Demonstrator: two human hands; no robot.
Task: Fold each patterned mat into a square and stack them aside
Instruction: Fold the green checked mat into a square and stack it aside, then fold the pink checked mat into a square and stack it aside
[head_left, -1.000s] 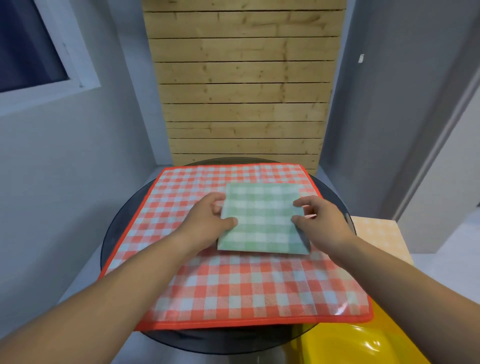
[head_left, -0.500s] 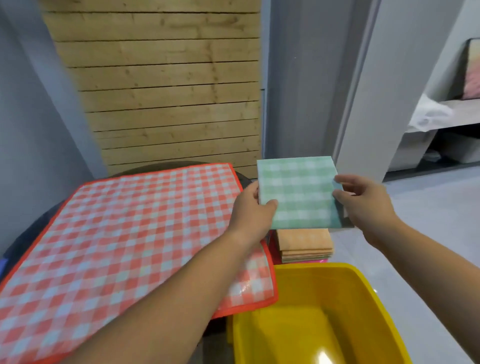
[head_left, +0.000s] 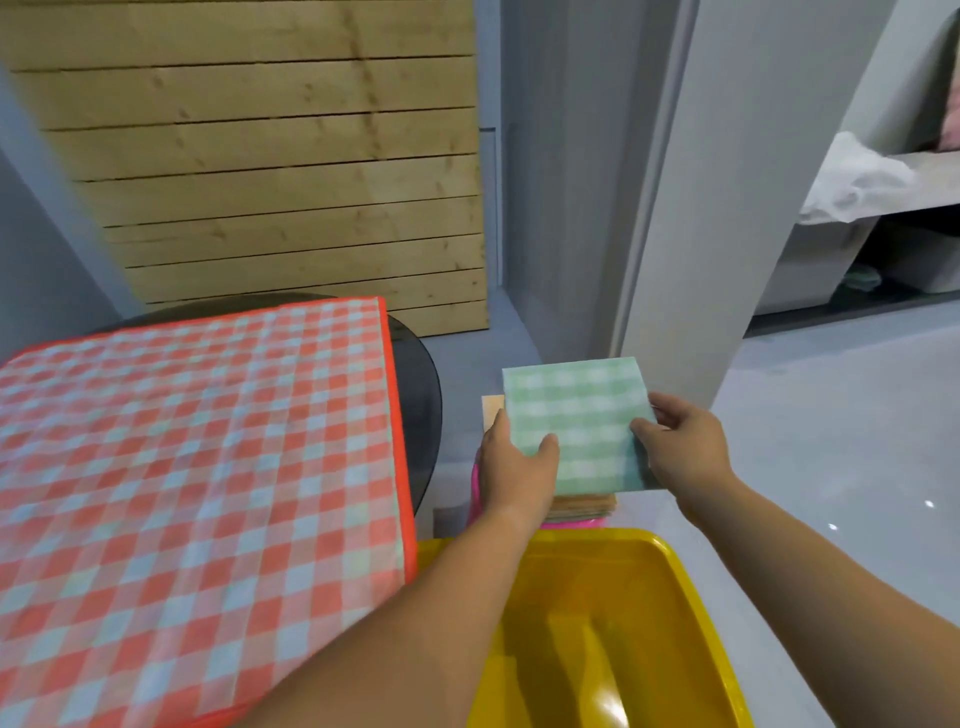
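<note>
A green checked mat, folded into a square, is held level between both hands to the right of the table. My left hand grips its left edge, thumb on top. My right hand grips its right edge, thumb on top too. Directly beneath it lies a stack of folded mats, orange on top, resting on something pink; whether the green mat touches the stack cannot be told. A large red checked mat lies spread flat over the round dark table on the left.
A yellow plastic tub stands right below the stack, near my arms. A wooden slat panel leans behind the table. A grey wall corner rises just behind the stack. Grey floor stretches to the right, with a shelf holding white cloth.
Both hands lifted the folded green mat off the red mat, carried it right past the table's edge and lowered it over the stack. My view turned right and down.
</note>
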